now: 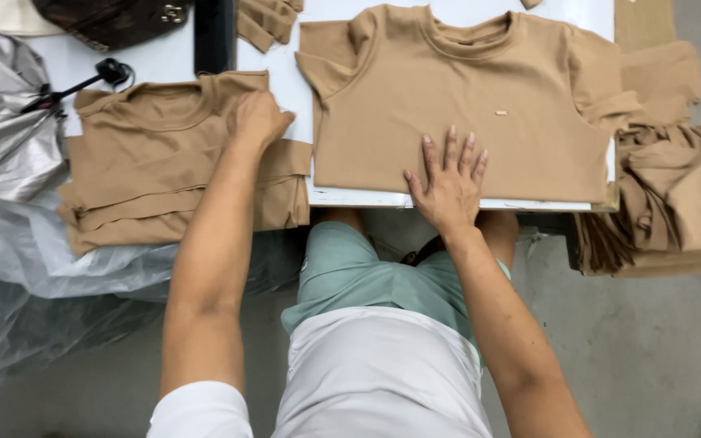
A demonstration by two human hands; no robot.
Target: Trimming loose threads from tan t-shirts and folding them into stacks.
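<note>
Right hand [448,182] flat on tan shirt [464,97], fingers spread.

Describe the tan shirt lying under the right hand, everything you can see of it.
The tan shirt is a short-sleeved, crew-neck tee of soft knit fabric, spread flat, front up, on the white table, collar away from the person. A small pale tag sits mid-chest. The right hand presses flat on its lower hem, fingers spread.

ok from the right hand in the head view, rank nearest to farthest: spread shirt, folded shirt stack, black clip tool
1. Spread shirt, under the right hand.
2. Folded shirt stack, to the left, under the left hand.
3. Black clip tool, far upper left.
</note>
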